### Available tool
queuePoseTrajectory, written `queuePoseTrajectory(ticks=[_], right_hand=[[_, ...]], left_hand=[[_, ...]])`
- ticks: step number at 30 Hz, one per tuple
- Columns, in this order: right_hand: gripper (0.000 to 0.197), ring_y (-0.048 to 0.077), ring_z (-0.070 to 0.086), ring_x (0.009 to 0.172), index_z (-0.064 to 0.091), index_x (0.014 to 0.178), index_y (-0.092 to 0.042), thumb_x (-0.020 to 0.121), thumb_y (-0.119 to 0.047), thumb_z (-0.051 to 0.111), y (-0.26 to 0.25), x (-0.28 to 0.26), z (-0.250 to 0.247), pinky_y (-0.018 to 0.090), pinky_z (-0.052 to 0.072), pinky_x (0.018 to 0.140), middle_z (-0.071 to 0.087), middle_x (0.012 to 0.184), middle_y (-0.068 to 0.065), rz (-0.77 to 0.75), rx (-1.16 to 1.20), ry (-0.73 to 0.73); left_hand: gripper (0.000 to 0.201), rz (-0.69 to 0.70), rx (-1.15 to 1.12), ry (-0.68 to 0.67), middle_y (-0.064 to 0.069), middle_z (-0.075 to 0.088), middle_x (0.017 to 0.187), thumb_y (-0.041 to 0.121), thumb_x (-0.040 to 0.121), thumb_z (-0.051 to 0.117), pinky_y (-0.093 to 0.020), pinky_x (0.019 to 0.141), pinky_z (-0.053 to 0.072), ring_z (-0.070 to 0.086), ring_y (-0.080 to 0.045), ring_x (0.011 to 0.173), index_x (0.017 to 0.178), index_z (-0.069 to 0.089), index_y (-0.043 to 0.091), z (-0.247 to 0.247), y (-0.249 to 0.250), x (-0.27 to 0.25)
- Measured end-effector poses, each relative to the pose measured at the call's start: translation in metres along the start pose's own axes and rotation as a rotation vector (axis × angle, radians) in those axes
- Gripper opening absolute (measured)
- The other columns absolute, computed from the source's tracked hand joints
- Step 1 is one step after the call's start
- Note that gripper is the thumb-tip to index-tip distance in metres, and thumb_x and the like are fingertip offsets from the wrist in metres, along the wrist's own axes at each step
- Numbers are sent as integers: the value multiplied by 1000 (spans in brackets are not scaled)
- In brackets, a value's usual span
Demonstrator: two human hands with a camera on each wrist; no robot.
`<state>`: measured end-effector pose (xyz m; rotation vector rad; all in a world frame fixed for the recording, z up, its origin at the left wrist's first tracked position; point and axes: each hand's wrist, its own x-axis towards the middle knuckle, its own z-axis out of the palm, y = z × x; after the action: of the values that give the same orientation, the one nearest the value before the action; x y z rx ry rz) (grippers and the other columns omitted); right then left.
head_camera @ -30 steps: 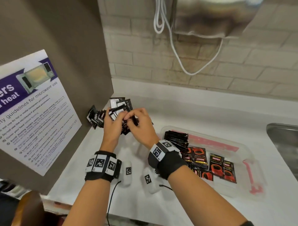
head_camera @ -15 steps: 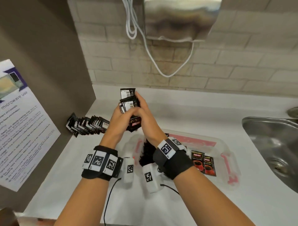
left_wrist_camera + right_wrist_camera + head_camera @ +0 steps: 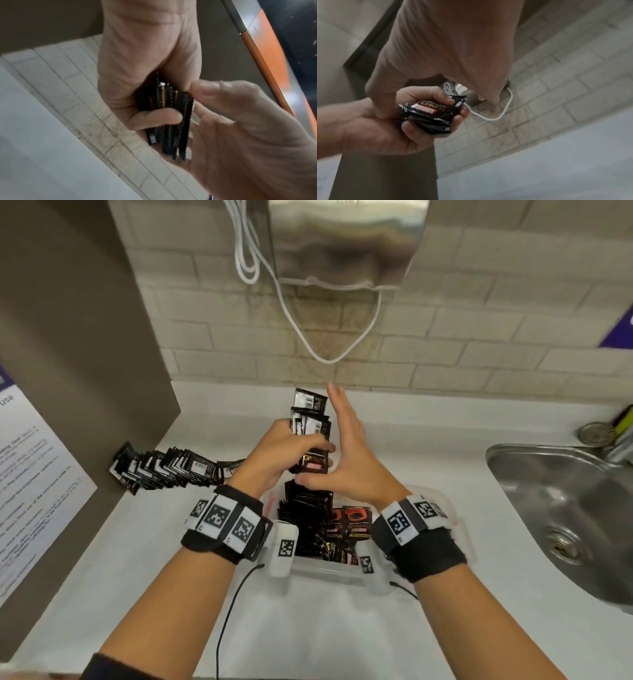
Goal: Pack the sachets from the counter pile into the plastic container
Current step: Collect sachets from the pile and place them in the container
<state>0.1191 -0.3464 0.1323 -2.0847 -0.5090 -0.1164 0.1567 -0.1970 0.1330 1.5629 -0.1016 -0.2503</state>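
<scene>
My left hand (image 3: 277, 455) grips a bundle of sachets (image 3: 310, 433) at frame centre, above the container (image 3: 442, 501). Right hand (image 3: 346, 460) flat, fingers straight, against it.

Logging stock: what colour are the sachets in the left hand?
Black, with red and gold print; the sachets in the left hand show best in the right wrist view.

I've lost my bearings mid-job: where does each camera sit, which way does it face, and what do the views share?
Head: on the head, looking forward and down at the counter, plastic container, sink and counter pile; both forearms and hands show.
Left wrist: looks along the left hand gripping the sachet bundle edge-on; the right hand lies flat beside it.
Right wrist: looks along the right hand toward the tiled wall; the left hand holds the bundle.
Shared: all three show both hands and the bundle.
</scene>
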Motion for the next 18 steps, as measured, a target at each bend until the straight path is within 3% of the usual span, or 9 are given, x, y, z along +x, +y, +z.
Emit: queuePoseTrajectory(ticks=[3, 5, 7, 10, 14, 15, 18], right_hand=[[142, 19, -13, 154, -7, 159, -33, 58, -44, 92, 6, -6, -10, 53, 6, 123, -11, 167, -4, -108, -238, 36], [143, 21, -11, 154, -7, 158, -32, 55, -46, 91, 10, -9, -14, 57, 10, 122, -8, 167, -6, -146, -316, 75], [140, 24, 0, 154, -4, 159, -32, 55, -39, 90, 14, -14, -16, 56, 19, 121, 6, 166, -5, -154, -317, 88], [134, 21, 29, 133, 4, 159, -33, 54, -28, 87, 22, -22, -17, 44, 36, 111, 31, 145, -1, -135, -257, 128], [129, 17, 32, 123, 8, 158, -35, 55, -24, 85, 34, -30, -14, 20, 33, 99, 31, 134, -1, -80, -222, 196], [127, 17, 32, 121, 10, 158, -34, 56, -24, 85, 36, -31, -14, 19, 33, 97, 32, 131, -1, -57, -208, 213], [108, 18, 38, 117, 27, 151, -33, 56, -29, 80, 41, -36, -14, 29, 39, 97, 38, 123, -2, 6, -165, 305]], left_hand=[[26, 13, 120, -80, -12, 74, 83, 3, 69, 73, -29, 65, 56, 73, -21, 76, 96, 72, 1, 16, 2, 1], [15, 28, 237, -153, -8, 71, 79, 0, 76, 70, -29, 69, 53, 68, -17, 75, 90, 72, 4, 28, 2, 0], [13, 30, 328, -205, -6, 65, 73, -4, 79, 65, -31, 70, 47, 62, -16, 72, 87, 68, 5, 39, 0, -1], [16, -11, 384, -303, -6, 57, 70, -7, 80, 60, -35, 65, 41, 56, -19, 71, 88, 63, 6, 48, 0, -4], [21, 1, 349, -447, 0, 58, 74, -6, 82, 60, -32, 68, 43, 56, -14, 73, 96, 61, 9, 50, 1, -7], [20, -13, 344, -470, -1, 58, 76, -3, 84, 60, -30, 68, 44, 56, -14, 75, 100, 61, 8, 51, 1, -7], [21, -138, 284, -514, -10, 53, 81, 8, 85, 63, -32, 68, 45, 52, -23, 75, 105, 57, 6, 52, -3, -6]])
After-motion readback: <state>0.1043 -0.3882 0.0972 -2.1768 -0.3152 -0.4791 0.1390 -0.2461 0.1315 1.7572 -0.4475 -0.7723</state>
